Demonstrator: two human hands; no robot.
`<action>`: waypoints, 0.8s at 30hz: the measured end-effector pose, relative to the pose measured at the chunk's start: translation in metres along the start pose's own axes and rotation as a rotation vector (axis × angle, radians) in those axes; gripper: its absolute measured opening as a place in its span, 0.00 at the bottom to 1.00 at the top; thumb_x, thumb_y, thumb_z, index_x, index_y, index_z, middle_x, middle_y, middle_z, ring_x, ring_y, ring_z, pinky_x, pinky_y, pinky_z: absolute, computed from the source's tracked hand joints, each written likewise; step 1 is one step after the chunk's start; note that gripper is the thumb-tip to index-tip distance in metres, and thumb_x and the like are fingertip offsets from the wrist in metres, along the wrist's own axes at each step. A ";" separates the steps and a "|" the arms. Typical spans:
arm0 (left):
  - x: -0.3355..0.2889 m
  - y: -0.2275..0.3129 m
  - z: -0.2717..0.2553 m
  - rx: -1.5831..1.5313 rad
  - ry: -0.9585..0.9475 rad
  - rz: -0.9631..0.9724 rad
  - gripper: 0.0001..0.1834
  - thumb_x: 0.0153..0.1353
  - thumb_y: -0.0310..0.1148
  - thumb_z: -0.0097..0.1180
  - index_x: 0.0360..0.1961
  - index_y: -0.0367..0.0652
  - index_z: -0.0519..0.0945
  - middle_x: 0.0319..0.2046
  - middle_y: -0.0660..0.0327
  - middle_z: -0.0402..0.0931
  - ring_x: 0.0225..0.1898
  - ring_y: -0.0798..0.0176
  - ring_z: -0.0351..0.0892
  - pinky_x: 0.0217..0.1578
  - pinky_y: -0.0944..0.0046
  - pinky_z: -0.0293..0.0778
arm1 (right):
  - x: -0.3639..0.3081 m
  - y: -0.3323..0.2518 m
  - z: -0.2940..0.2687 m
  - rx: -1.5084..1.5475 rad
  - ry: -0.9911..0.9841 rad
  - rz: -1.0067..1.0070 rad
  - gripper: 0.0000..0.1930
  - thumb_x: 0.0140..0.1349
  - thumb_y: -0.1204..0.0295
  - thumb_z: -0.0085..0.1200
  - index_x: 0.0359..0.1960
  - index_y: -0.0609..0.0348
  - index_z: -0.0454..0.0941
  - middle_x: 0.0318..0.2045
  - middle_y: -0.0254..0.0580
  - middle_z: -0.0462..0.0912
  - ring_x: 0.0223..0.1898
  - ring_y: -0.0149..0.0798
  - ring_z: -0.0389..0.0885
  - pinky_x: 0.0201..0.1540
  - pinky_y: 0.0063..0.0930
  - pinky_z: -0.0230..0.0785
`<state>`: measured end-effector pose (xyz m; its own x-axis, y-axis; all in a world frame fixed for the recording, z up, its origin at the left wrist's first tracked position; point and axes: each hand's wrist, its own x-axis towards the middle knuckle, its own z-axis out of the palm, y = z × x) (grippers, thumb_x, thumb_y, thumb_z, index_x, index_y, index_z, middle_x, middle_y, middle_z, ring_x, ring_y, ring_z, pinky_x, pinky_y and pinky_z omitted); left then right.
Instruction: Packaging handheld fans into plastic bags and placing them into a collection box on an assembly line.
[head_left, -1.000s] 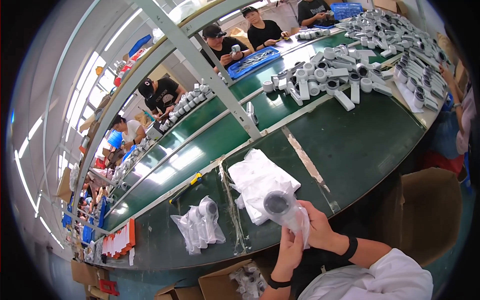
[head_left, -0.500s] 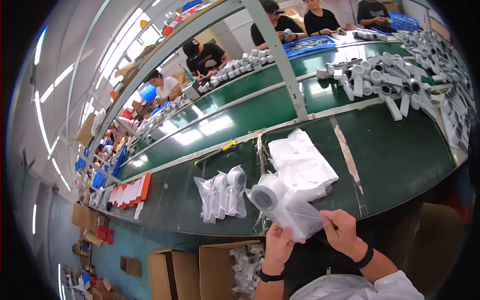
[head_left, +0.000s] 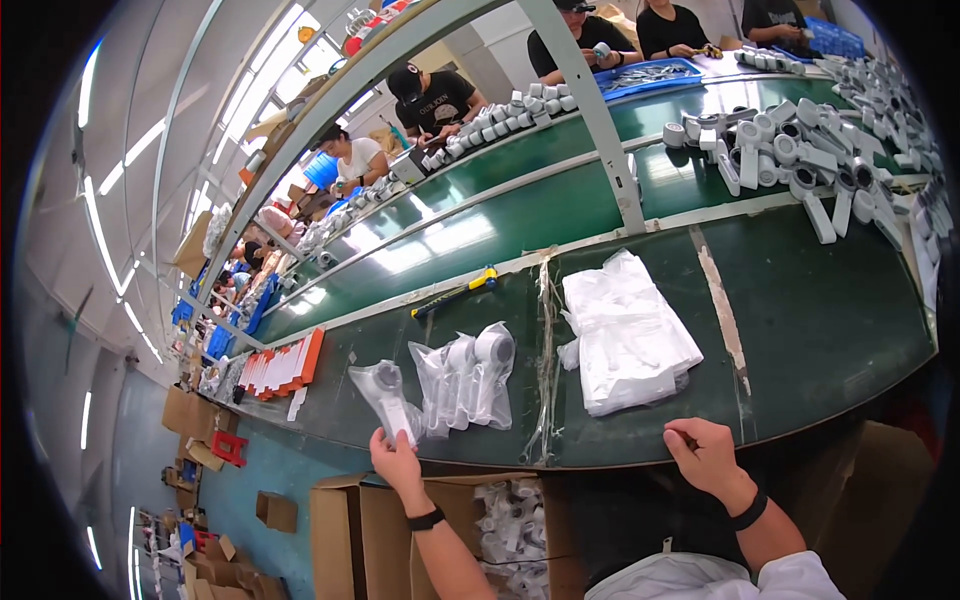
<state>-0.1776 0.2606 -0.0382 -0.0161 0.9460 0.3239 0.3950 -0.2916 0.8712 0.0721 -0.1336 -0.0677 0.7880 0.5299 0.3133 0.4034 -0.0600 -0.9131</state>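
Head view shows your left hand (head_left: 395, 462) at the near edge of the green bench (head_left: 820, 330), fingers closed around the lower end of a bagged part (head_left: 387, 400). That part is a grey-white piece with a round head, sealed in a clear bag, lying slanted on the bench with its head pointing away from you. Just to its right lies a small pile of bagged parts (head_left: 468, 380) of the same kind, close beside it but whether they touch you cannot tell from here.

Your right hand (head_left: 705, 455) rests well apart from the left, on the bench edge, fingers curled in loosely; whether they pinch anything cannot be told. Just beyond it, a stack of empty bags (head_left: 625, 330) lies flat on the bench. Between the pile and the stack a frayed seam (head_left: 546, 370) runs across the bench surface.

Below your left forearm stands an open carton (head_left: 345, 530) with more bagged parts inside. Farther back, a yellow and blue tool (head_left: 457, 292) lies on the bench, and loose grey parts (head_left: 800, 150) crowd the far right. Other people (head_left: 440, 95) sit along the far side of the line.
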 end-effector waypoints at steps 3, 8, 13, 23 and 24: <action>0.009 -0.025 0.014 0.086 0.000 -0.002 0.22 0.58 0.26 0.62 0.52 0.29 0.73 0.37 0.48 0.80 0.26 0.62 0.80 0.26 0.66 0.76 | -0.001 0.003 0.003 0.005 0.008 0.011 0.06 0.59 0.74 0.61 0.35 0.64 0.83 0.23 0.42 0.82 0.19 0.30 0.77 0.23 0.21 0.68; 0.003 -0.023 0.029 0.222 -0.067 0.126 0.22 0.57 0.32 0.64 0.50 0.30 0.76 0.36 0.49 0.83 0.31 0.59 0.82 0.34 0.60 0.77 | -0.003 0.002 0.002 0.021 0.051 0.035 0.06 0.59 0.73 0.62 0.34 0.64 0.82 0.24 0.43 0.82 0.20 0.31 0.79 0.24 0.22 0.70; -0.039 0.038 0.030 0.294 0.086 0.487 0.16 0.60 0.31 0.60 0.48 0.33 0.77 0.45 0.52 0.76 0.40 0.57 0.74 0.39 0.61 0.72 | -0.001 0.002 0.003 -0.077 0.048 -0.084 0.06 0.60 0.72 0.61 0.34 0.62 0.83 0.24 0.44 0.83 0.23 0.33 0.82 0.27 0.25 0.73; -0.175 0.066 0.109 -0.339 -0.684 0.174 0.06 0.65 0.26 0.56 0.40 0.34 0.79 0.27 0.65 0.76 0.27 0.74 0.72 0.29 0.74 0.68 | 0.026 -0.045 -0.092 -0.125 -0.009 0.072 0.12 0.60 0.67 0.62 0.43 0.58 0.82 0.28 0.33 0.82 0.28 0.22 0.77 0.32 0.19 0.72; -0.174 0.062 0.111 -0.345 -0.692 0.174 0.06 0.65 0.26 0.56 0.40 0.34 0.79 0.27 0.65 0.76 0.27 0.74 0.72 0.29 0.74 0.68 | 0.040 -0.045 -0.108 -0.144 0.066 0.095 0.11 0.59 0.68 0.62 0.42 0.59 0.82 0.28 0.33 0.82 0.28 0.22 0.77 0.32 0.20 0.72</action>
<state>-0.0483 0.0937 -0.0819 0.6392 0.7233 0.2612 0.0311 -0.3637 0.9310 0.1359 -0.2013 0.0140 0.8528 0.4596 0.2480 0.3840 -0.2301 -0.8942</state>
